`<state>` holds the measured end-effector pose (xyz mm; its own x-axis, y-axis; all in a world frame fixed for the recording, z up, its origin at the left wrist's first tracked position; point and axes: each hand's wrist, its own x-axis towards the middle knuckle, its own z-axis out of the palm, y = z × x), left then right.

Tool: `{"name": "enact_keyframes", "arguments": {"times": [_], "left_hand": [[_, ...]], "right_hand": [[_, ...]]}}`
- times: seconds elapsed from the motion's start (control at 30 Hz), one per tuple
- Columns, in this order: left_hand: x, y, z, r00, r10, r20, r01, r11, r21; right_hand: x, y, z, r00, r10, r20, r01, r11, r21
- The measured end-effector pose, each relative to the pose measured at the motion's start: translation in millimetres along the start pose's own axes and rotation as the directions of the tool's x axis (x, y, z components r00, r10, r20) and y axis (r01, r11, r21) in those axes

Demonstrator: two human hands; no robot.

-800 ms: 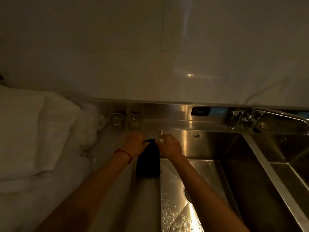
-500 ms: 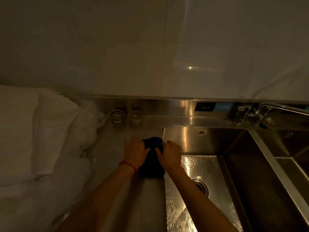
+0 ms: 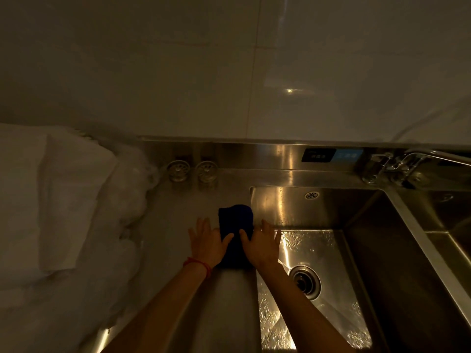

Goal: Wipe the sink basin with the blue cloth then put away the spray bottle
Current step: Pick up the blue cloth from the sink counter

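The dark blue cloth (image 3: 235,220) lies folded flat on the steel counter, right along the left rim of the sink basin (image 3: 318,250). My left hand (image 3: 206,244) rests flat on the cloth's left side with fingers spread and the thumb on the fabric. My right hand (image 3: 262,244) lies flat on its right side the same way, fingers reaching over the basin rim. Neither hand grips the cloth. The basin floor is wet and shiny around the drain (image 3: 304,281). No spray bottle is in view.
Two small glass cups (image 3: 178,170) (image 3: 207,171) stand at the back of the counter. White folded towels (image 3: 63,212) pile up at the left. A faucet (image 3: 397,164) sits at the back right above a second basin (image 3: 446,225). A control panel (image 3: 318,156) is on the backsplash.
Both hands slid from the cloth's far end back toward me and spread flat on it. The view tilted down, so the drain shows.
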<state>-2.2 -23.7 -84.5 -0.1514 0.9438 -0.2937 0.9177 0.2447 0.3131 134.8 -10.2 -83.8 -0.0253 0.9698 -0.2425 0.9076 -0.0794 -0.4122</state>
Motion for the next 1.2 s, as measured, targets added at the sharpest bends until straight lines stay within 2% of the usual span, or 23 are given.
{"name": "enact_keyframes", "arguments": {"times": [0.17,0.3,0.53,0.77,0.97,1.2], "left_hand": [[-3,1,-1,1.000,-0.030,0.000,0.030,0.993,-0.118],[-1,4,0,0.998,-0.057,-0.008,0.054,0.979,-0.198],[2,12,4,0.995,-0.081,-0.052,0.067,0.970,-0.234],[2,11,6,0.990,-0.092,-0.104,0.059,0.958,-0.282],[7,17,0,0.990,-0.048,-0.136,-0.004,0.933,-0.359],[14,37,-20,0.983,-0.036,-0.179,-0.071,0.830,-0.553]], "right_hand": [[2,1,7,0.998,0.046,0.037,-0.049,0.995,0.090],[3,0,11,0.998,0.055,0.004,-0.055,0.988,0.146],[7,-2,12,0.989,0.149,0.015,-0.145,0.927,0.347],[10,-1,9,0.979,0.203,-0.015,-0.170,0.857,0.487],[8,-1,1,0.968,0.231,-0.099,-0.127,0.789,0.601],[11,-1,-24,0.951,0.240,-0.196,-0.032,0.704,0.709]]}}
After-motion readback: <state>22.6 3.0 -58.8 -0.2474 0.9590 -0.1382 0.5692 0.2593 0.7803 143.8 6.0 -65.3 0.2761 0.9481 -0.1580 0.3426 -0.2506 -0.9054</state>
